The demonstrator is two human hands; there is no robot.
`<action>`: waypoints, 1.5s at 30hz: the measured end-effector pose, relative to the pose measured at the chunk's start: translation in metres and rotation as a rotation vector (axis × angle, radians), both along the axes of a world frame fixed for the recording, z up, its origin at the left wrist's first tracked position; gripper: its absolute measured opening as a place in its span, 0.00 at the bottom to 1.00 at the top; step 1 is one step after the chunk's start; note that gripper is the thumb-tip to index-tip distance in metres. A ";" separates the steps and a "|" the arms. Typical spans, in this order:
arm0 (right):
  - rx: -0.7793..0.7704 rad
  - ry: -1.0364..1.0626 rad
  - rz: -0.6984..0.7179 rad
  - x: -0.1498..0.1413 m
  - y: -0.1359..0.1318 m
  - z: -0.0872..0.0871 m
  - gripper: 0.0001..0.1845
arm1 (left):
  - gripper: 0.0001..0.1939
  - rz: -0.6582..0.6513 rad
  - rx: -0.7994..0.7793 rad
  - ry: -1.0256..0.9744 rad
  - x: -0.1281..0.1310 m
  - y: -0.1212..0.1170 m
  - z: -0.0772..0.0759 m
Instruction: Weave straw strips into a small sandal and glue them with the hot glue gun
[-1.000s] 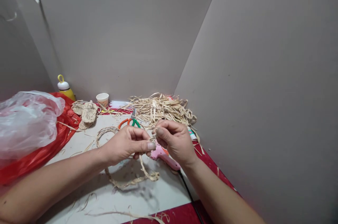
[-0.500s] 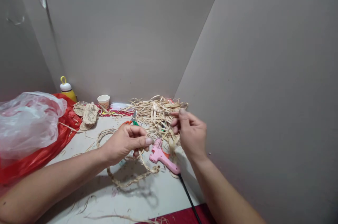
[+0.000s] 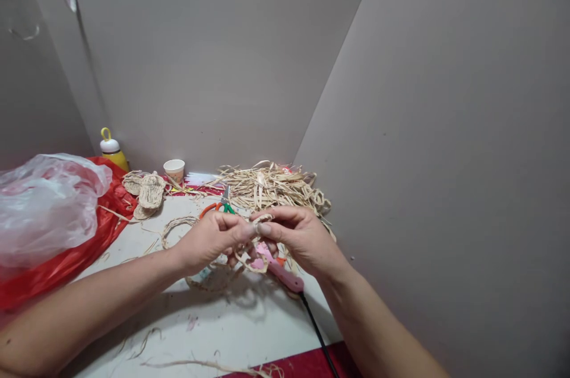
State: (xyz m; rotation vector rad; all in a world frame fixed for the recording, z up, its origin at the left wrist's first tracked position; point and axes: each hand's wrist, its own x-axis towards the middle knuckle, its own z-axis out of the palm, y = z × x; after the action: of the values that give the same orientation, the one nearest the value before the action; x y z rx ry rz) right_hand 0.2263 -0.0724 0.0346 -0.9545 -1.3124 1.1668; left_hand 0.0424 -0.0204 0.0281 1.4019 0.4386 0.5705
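My left hand [image 3: 218, 238] pinches a braided straw cord [image 3: 256, 267] between thumb and fingers. Fingertip to fingertip with it, my right hand [image 3: 299, 237] is closed on the same cord, a short end of which shows above the thumbs. Loops of braid hang beneath both hands, and a braided ring [image 3: 174, 226] shows behind my left wrist. Under my right hand lies a pink hot glue gun [image 3: 287, 277], its front part covered by fingers and straw. Scissors [image 3: 208, 209] with orange and green handles rest just beyond my left hand.
Dry straw strips [image 3: 262, 185] are heaped at the back. A paper cup [image 3: 174, 169], woven straw soles [image 3: 151, 191], a yellow bottle [image 3: 114, 155] and a clear plastic bag [image 3: 48, 206] on red plastic stand leftward. A grey partition [image 3: 445, 146] rises at right. A black cord [image 3: 314, 324] trails forward.
My right hand has come down and left from beside the straw heap to meet my left hand on the braid. The hanging loop of braid has been drawn up closer to the hands.
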 end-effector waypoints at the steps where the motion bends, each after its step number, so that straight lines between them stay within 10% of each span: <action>1: -0.002 -0.003 0.015 0.002 0.000 0.000 0.09 | 0.26 -0.024 -0.031 -0.014 0.000 0.001 0.000; 15: -0.054 -0.007 0.130 0.000 -0.004 0.005 0.12 | 0.16 -0.095 -0.285 -0.009 0.003 0.003 -0.003; 45: 0.176 -0.350 -0.083 0.014 -0.005 0.011 0.07 | 0.08 0.072 -0.111 0.048 -0.003 0.019 0.000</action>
State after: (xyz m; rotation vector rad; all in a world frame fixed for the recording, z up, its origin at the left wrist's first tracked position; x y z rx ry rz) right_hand 0.2400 -0.0775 0.0460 -1.1049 -1.6074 0.8281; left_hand 0.0390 -0.0015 0.0276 1.3000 0.5531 0.5634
